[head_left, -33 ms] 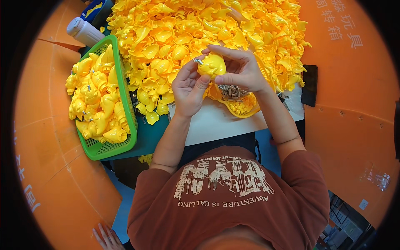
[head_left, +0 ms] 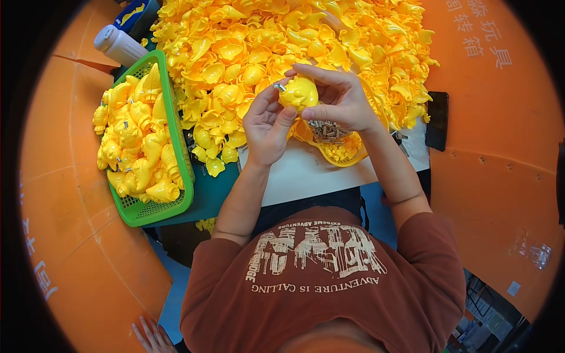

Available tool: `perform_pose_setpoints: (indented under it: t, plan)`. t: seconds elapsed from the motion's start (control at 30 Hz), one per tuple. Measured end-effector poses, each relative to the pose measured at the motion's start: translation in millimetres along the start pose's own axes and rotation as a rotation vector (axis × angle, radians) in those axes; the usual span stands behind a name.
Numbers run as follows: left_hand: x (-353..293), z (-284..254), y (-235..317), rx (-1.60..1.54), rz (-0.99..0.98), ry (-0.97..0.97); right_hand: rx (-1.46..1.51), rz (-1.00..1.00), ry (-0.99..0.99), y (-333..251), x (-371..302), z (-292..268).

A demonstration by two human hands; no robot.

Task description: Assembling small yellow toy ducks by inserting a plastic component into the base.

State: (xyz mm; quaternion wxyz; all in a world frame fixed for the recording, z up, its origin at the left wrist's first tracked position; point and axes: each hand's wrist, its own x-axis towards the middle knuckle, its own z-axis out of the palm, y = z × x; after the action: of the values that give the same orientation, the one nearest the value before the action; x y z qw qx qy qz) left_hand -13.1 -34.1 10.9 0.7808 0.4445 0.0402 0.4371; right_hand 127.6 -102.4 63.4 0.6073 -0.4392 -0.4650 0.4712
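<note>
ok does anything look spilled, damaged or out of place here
Nothing looks plainly damaged, including the yellow piece between the left hand and right hand. Slightly untidy: a few yellow shells straggle from the near edge of the heap, beside the green basket.

1. A person's left hand and right hand grip a rounded yellow plastic piece, a small metal part jutting from its left side.
2. Glossy yellow shells blanket the worktable beyond the hands.
3. At left, yellow pieces heap a green basket beside a pale bottle.
4. Small metallic-looking parts lie below the right hand, near a yellow rim.
5. Another hand shows at lower left.
</note>
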Motion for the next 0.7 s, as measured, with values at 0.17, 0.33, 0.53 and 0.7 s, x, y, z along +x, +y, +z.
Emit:
perform_pose_setpoints:
  t: [0.17,0.33,0.53,0.7]
  plan:
    - [-3,17,3,0.008,0.022,0.088,-0.018,-0.024,0.001,0,-1,0]
    - [-2,3,2,-0.059,-0.004,0.191,-0.125,0.000,-0.036,6,3,11]
    - [1,6,4,-0.271,-0.061,0.368,0.020,0.199,0.053,9,3,27]
    - [-3,3,9,-0.295,0.028,0.200,-0.083,0.205,0.088,-1,-8,32]
